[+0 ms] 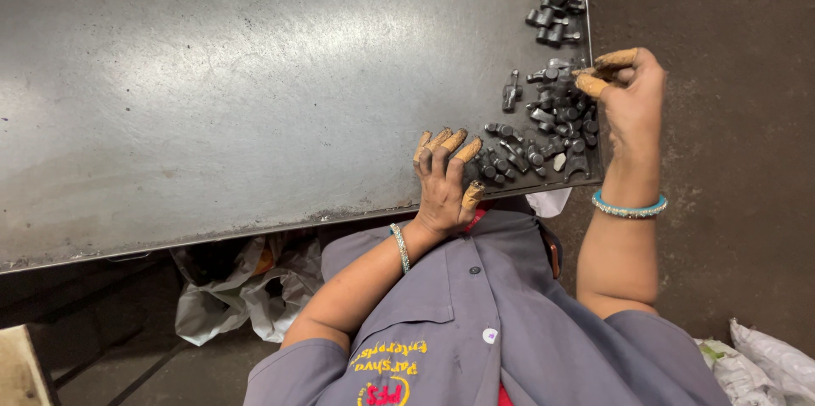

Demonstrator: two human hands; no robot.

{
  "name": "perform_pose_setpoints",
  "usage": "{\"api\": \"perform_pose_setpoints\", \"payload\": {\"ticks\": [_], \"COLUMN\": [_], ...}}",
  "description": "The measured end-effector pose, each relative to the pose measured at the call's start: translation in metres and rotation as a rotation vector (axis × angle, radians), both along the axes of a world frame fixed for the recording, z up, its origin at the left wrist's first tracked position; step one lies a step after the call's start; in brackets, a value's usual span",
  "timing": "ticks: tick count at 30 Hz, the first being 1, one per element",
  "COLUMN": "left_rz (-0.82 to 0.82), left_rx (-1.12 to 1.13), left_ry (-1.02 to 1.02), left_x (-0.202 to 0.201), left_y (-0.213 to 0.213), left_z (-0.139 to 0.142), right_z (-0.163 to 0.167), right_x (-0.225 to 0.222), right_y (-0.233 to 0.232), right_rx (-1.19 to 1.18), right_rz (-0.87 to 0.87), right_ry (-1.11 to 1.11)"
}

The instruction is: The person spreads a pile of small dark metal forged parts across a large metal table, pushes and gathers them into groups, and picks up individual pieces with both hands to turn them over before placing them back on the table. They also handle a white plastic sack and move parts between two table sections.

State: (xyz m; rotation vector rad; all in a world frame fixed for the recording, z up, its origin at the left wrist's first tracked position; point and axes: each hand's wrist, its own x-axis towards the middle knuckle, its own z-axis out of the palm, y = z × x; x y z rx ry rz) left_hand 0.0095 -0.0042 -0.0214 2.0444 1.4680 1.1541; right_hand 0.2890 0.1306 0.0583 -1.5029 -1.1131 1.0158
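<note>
Fingers of the right hand [632, 109], capped in tan finger cots, pinch at something too hidden to identify, above the pile of small dark metal parts [543, 138] at the grey steel table's [255, 83] corner. Just beside that pile, the left hand [443, 185] rests spread and empty.

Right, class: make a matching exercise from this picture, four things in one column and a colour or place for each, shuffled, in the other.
1. left hand
2. right hand
3. bangle
4. metal table

a. turquoise, on the right wrist
b. fingertips resting on the table beside the small dark metal parts
c. grey and scuffed
d. raised at the table's right edge

Pairs: 1-b, 2-d, 3-a, 4-c
</note>
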Motion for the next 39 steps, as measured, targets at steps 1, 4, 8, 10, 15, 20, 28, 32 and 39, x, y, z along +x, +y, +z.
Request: {"api": "perform_pose_setpoints", "payload": {"ticks": [1, 4, 8, 10, 15, 20, 28, 32, 39], "left_rz": [-0.004, -0.009, -0.001, 0.003, -0.010, -0.001, 0.001, -0.001, 0.004], "left_rx": [0.002, -0.004, -0.020, -0.007, 0.034, 0.004, -0.002, -0.005, 0.032], "left_ry": [-0.002, -0.003, 0.006, 0.009, -0.015, -0.011, 0.002, 0.000, -0.004], "left_x": [0.000, 0.000, 0.001, 0.000, -0.002, -0.002, -0.003, -0.003, -0.004], "left_y": [0.000, -0.001, 0.000, 0.000, 0.000, 0.000, -0.001, 0.000, -0.001], "left_z": [-0.002, -0.006, -0.007, -0.005, -0.002, -0.002, 0.000, 0.000, -0.003], "right_z": [-0.001, -0.001, 0.010, 0.019, 0.039, 0.046, 0.037, 0.026, 0.010], "right_x": [0.002, 0.003, -0.004, -0.010, -0.022, -0.026, -0.021, -0.023, -0.076], "right_y": [0.004, 0.012, 0.006, -0.002, -0.021, -0.028, -0.033, -0.037, -0.078], "right_rx": [0.006, 0.075, 0.009, -0.017, -0.054, -0.055, -0.003, 0.030, 0.095], "right_rz": [0.001, 0.035, 0.012, 0.014, 0.004, 0.015, 0.031, 0.026, -0.027], "right_ry": [-0.021, 0.002, 0.084, 0.142, 0.240, 0.248, 0.197, 0.133, -0.261]}}
